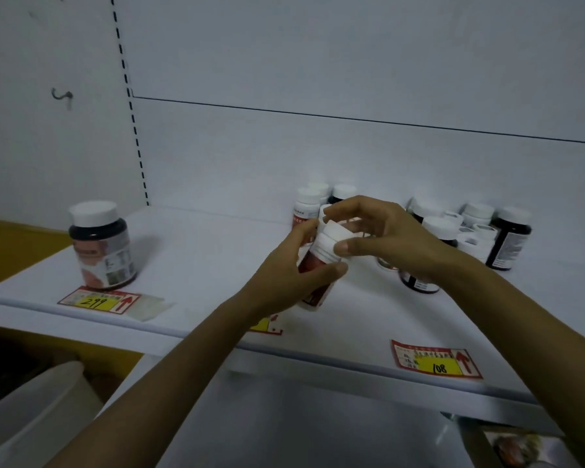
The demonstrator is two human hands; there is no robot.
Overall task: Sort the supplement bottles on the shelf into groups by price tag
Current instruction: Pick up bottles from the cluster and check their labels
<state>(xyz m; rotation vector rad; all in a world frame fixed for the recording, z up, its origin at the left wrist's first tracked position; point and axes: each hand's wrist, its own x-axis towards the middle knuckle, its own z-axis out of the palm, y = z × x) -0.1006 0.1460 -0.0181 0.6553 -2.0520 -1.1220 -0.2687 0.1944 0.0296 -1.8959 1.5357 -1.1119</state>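
My left hand [293, 275] grips the body of a white-capped bottle with a red label [318, 265], held tilted above the white shelf [200, 265]. My right hand [385, 238] curls over its cap, thumb and fingers pinching the top. A dark bottle with a white cap [100, 244] stands alone at the left behind a price tag reading 299 [98, 300]. A tag reading 108 [436, 363] lies at the front right. A third tag [267, 325] is mostly hidden under my left forearm. Several bottles [470, 231] cluster at the back right, others [313, 202] behind my hands.
The white back panel [318, 146] rises behind the shelf, with a slotted upright [135, 130] at the left. A clear tag holder [149, 307] lies beside the 299 tag. Below the shelf sit a pale bin [38, 410] at the left and a box [520, 447] at the right.
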